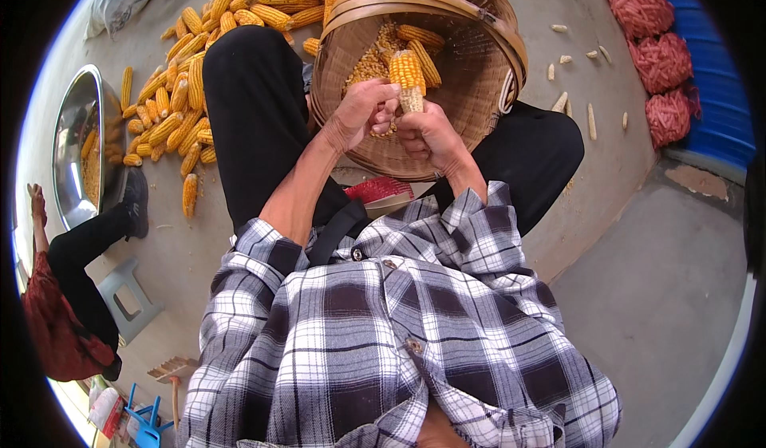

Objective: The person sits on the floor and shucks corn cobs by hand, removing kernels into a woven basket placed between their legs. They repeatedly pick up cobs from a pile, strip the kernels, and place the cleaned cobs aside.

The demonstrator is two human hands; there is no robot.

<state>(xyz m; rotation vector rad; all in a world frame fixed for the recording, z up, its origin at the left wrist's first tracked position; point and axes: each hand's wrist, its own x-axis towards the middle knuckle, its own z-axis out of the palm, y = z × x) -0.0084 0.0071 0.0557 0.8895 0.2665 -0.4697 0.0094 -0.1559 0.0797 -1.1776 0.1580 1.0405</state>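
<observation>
A partly shelled ear of corn [408, 72] points away from me over the wicker basket [461, 113]. Its upper part keeps yellow kernels, while the pale cob shows bare at the lower end. My right hand [432, 134] grips that bare end. On the other side, my left hand [366, 112] has curled fingers, with its thumb against the ear's left edge; whether it grips anything is hidden. Inside the basket, which is tilted between my knees, lie loose corn kernels [366, 68] and more ears of corn [423, 60].
A large heap of corn ears [179, 113] covers the floor at left, beside a steel basin [64, 167]. Another person [66, 322] is near a grey stool [128, 298]. Bare cobs [591, 122] lie scattered at right, before red mesh sacks [661, 62].
</observation>
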